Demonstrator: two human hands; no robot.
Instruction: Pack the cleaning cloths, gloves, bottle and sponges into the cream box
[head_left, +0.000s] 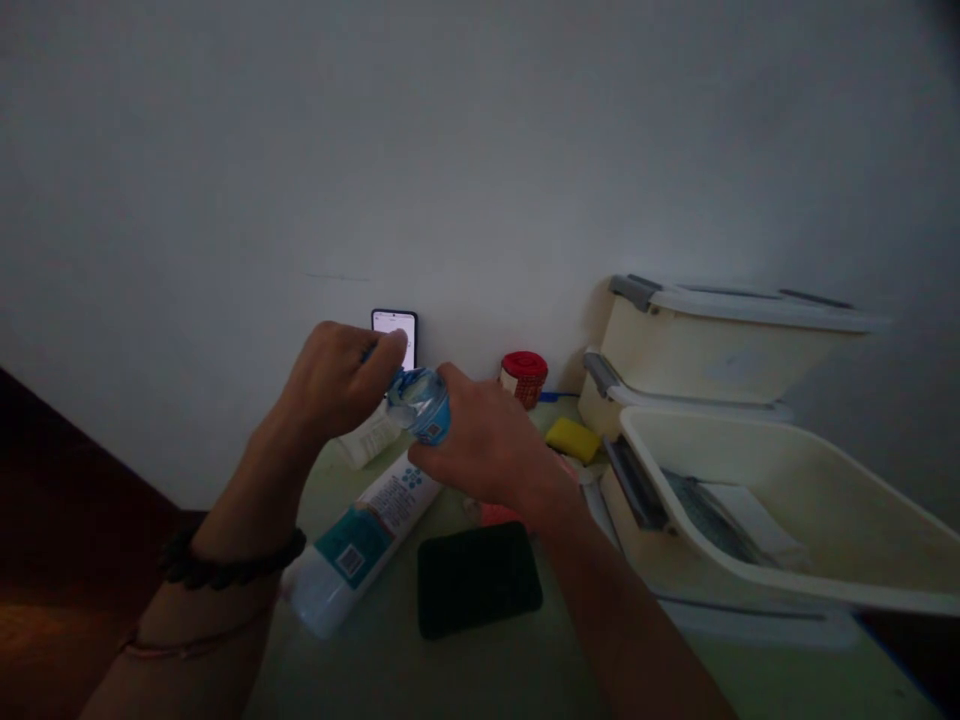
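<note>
My right hand (491, 435) is wrapped round a clear plastic bottle (418, 405) with a blue label, held tilted above the table. Close against the bottle's left end is my left hand (345, 375), its fingers curled into a pinch. A bit of blue shows between those fingers, but what they hold is too small to name. Below both hands lies a white tube (364, 545) with a teal label and a printed code. A dark green rectangular pad (478, 580) rests beside it, under my right forearm.
A lit phone (394, 330) leans on the wall, near a white bottle (367, 440). Right of it stand a red roll (525, 378) and a yellow sponge (573, 439). Cream bins (720, 350) with grey latches are stacked at right; the open front bin (862, 490) holds flat packets.
</note>
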